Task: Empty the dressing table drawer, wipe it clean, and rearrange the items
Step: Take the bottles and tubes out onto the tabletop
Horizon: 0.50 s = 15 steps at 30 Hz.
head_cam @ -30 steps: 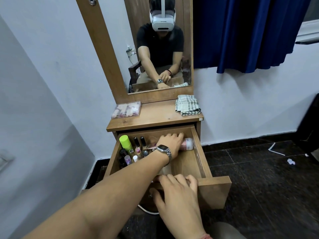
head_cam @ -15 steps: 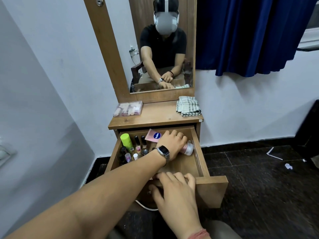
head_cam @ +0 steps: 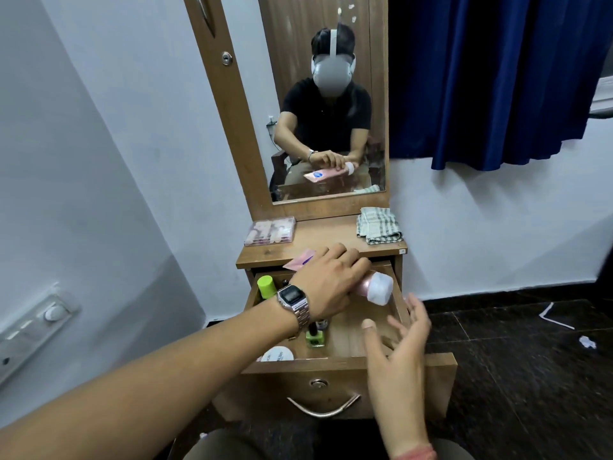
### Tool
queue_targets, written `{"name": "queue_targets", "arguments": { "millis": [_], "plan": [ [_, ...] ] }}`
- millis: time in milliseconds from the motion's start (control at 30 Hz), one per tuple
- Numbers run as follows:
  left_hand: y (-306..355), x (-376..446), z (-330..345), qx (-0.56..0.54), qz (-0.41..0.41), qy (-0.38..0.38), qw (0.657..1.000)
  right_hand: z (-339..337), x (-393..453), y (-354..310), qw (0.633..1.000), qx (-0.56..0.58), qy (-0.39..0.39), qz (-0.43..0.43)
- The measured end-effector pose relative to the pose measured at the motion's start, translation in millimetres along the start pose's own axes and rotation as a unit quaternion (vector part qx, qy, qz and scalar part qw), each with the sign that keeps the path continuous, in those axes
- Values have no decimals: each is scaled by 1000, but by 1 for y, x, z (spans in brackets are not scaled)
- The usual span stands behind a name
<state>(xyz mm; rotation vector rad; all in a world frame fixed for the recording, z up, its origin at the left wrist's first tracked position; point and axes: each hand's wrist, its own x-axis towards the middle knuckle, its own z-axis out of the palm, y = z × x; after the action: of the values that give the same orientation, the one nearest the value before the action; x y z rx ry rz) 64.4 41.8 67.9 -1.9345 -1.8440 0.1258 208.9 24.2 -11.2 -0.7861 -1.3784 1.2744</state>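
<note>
The soft, likely light tube (head_cam: 371,285) is being gripped mid-body by the left hand (head_cam: 331,280) above the drawer (head_cam: 351,366), while the right hand (head_cam: 398,340) is being held released nearby.

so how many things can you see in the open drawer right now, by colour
pink: 1, the tube held in the left hand
green: 2, the capped bottle and the nail polish
white: 1, the jar lid
total: 4; more may sit hidden under the arm

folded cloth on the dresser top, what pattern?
Pale green-and-grey checked folded cloth; the head view shows it best.
</note>
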Motion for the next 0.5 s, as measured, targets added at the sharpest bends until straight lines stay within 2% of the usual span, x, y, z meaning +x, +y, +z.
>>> {"name": "queue_targets", "arguments": {
  "millis": [133,233,300,333,367,400,433,500],
  "plan": [
    [8,-25,-16,0,75,51,996,-4,5,-6,978,184,-49,85],
    [9,-38,-21,18,107,106,988,-5,6,-5,957,250,-63,131],
    [13,-45,-20,7,68,155,986,-5,8,-5,956,258,-64,125],
    [18,-49,-19,-51,4,189,981,-6,9,-4,955,266,-63,119],
    [23,-53,-19,-148,-85,224,960,-8,11,-3,952,276,-65,112],
    [28,-57,-20,-266,-174,245,916,-10,12,-3,952,281,-69,104],
    [33,-60,-22,-384,-242,243,857,-11,13,-3,953,277,-75,93],
    [44,-65,-24,-557,-309,201,744,-11,13,-1,959,257,-99,67]
  ]
}}
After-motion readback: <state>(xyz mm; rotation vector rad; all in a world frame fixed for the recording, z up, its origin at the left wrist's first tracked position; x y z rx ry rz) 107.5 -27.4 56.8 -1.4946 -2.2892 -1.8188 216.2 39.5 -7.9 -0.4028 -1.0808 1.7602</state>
